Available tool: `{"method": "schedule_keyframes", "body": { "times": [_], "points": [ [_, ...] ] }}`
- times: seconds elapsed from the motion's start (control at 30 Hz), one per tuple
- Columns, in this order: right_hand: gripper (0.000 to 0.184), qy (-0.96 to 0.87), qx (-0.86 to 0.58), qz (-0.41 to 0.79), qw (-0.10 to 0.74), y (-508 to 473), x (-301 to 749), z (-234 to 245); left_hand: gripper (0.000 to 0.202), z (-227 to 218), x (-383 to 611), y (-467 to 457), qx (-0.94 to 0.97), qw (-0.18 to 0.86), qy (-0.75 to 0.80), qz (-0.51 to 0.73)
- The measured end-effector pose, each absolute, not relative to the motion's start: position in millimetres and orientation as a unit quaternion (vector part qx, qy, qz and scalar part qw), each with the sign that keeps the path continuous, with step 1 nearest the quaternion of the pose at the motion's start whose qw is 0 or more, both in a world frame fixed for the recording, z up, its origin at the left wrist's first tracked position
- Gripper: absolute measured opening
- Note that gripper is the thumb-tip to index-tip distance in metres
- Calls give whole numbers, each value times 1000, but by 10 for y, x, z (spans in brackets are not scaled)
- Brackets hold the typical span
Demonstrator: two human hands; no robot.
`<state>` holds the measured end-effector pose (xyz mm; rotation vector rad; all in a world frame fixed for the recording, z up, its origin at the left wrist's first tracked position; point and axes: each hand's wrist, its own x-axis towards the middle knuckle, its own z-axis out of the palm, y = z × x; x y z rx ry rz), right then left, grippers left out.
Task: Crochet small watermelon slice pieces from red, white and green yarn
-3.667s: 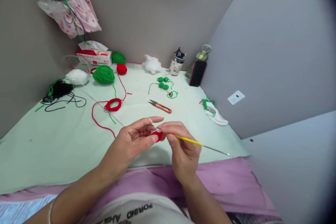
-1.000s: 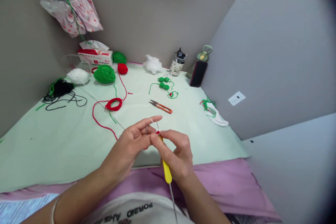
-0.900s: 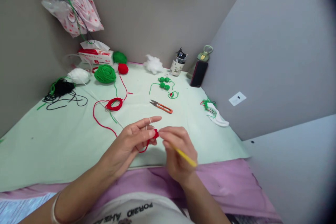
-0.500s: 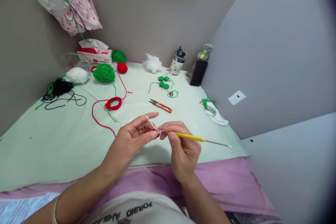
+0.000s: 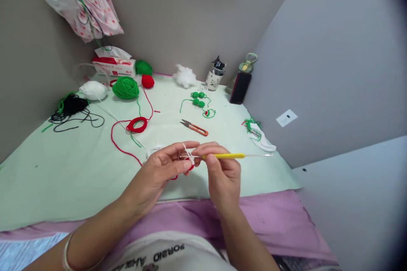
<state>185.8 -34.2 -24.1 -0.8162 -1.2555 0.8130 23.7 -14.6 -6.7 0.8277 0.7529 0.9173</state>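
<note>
Pinched in my left hand (image 5: 165, 167) is a small red and white crochet piece (image 5: 191, 165), mostly covered by the fingers. White yarn (image 5: 184, 147) runs up over the raised left index finger. My right hand (image 5: 222, 169) grips a crochet hook (image 5: 227, 156) by its yellow handle, much like a pencil. The hook lies nearly level, its left tip by the crochet piece and yarn, while its other metal end sticks out to the right. Part of a white yarn heap (image 5: 154, 150) shows behind the left hand.
Thread snips (image 5: 194, 127) lie just beyond my hands. A red yarn coil (image 5: 137, 125), green balls of yarn (image 5: 126, 88) and black yarn (image 5: 73, 105) are at left. Small green crochet pieces (image 5: 199, 99), white stuffing (image 5: 185, 76), a pen cup (image 5: 215, 78) and a phone (image 5: 241, 88) stand farther back.
The crochet hook has swung from slanting down on the right to nearly level, and its left tip now reaches farther left past the piece. My left hand has lowered slightly, uncovering the white yarn heap.
</note>
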Motion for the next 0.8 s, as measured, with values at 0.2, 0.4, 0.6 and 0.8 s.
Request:
{"method": "schedule_keyframes", "body": {
  "times": [0.2, 0.4, 0.6, 0.8],
  "points": [
    [18, -535, -346, 415, 650, -339, 1876, -283, 37, -79, 245, -164, 414, 725, 351, 424],
    [21, -502, -352, 432, 662, -323, 1896, -267, 35, -61, 200, -177, 419, 718, 359, 426],
    [21, -528, -327, 433, 654, -333, 1914, -234, 28, -52, 167, -187, 436, 704, 370, 421],
    [21, -609, -331, 314, 649, -415, 1922, -207, 30, -82, 166, -182, 457, 686, 365, 434]
  ]
}}
